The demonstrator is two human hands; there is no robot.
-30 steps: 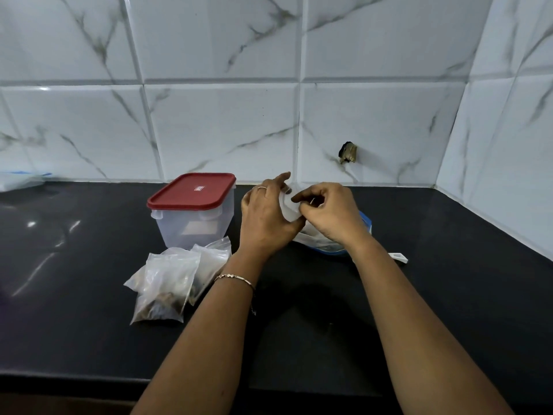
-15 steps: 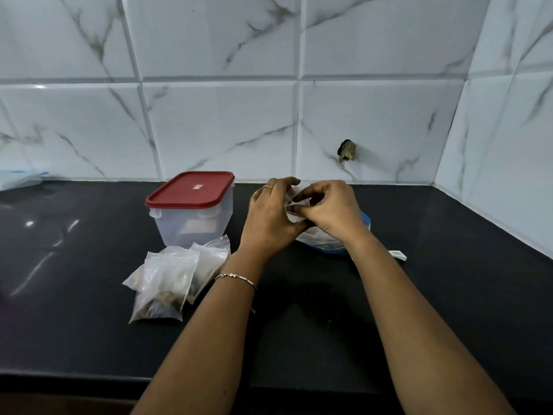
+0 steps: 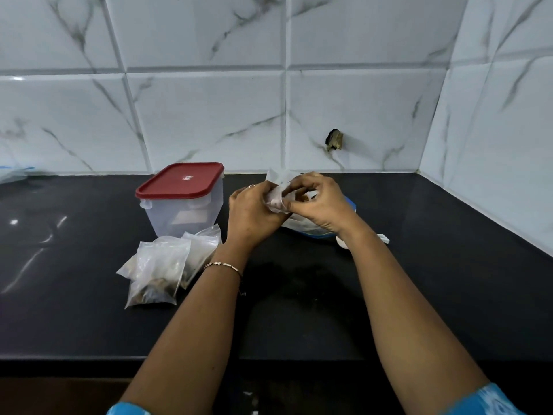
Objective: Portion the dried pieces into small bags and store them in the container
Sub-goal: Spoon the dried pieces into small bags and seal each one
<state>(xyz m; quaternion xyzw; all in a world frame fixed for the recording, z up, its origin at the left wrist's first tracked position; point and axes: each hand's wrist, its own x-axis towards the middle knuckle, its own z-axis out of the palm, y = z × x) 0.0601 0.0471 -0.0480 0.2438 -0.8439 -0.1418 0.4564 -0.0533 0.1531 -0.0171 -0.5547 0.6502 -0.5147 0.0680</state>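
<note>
A small clear bag (image 3: 276, 191) with brown dried pieces in it is held up over the black counter (image 3: 449, 265). My left hand (image 3: 253, 217) grips its left side and my right hand (image 3: 317, 205) pinches its open top edge. Under my right hand lies a larger plastic bag with a blue rim (image 3: 311, 230), mostly hidden. A clear container with a red lid (image 3: 182, 199), closed, stands to the left. In front of it lie filled small bags (image 3: 161, 269), two or three overlapping.
A small white strip (image 3: 383, 238) lies on the counter right of my right wrist. Tiled walls close the back and the right side. A bit of clear plastic (image 3: 12, 173) shows at the far left edge. The counter's front edge runs below my forearms.
Both hands have closed in on the small bag and raised it slightly. My right fingers have shifted along its top edge. Nothing else has moved.
</note>
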